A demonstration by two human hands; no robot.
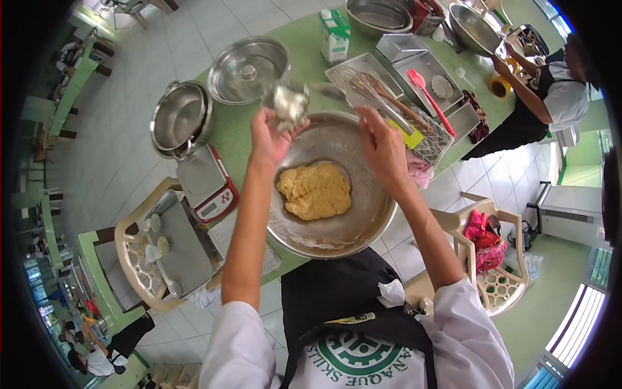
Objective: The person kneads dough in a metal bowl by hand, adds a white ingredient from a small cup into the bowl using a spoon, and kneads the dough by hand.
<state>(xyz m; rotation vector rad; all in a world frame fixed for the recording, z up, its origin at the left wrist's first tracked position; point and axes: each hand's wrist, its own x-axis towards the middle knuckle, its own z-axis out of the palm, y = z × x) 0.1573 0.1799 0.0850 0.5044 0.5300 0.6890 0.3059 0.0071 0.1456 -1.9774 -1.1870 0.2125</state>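
Note:
My left hand (273, 137) grips a small cup (287, 107) with a soft white substance in it, above the far left rim of a large steel mixing bowl (295, 236). The cup is blurred, so I cannot tell its material. My right hand (383, 144) is closed on the handle of a metal spoon (334, 92), also blurred, whose head points left toward the cup. A lump of yellow dough (313, 190) lies in the bowl, apart from both hands.
Left of the bowl are a steel lid (248, 72), stacked pots (178, 120) and a red-edged kitchen scale (214, 206). Beyond it stand a carton (335, 37) and baking pans with a whisk (359, 84) and red spatula (427, 94). A person (551, 97) works at far right.

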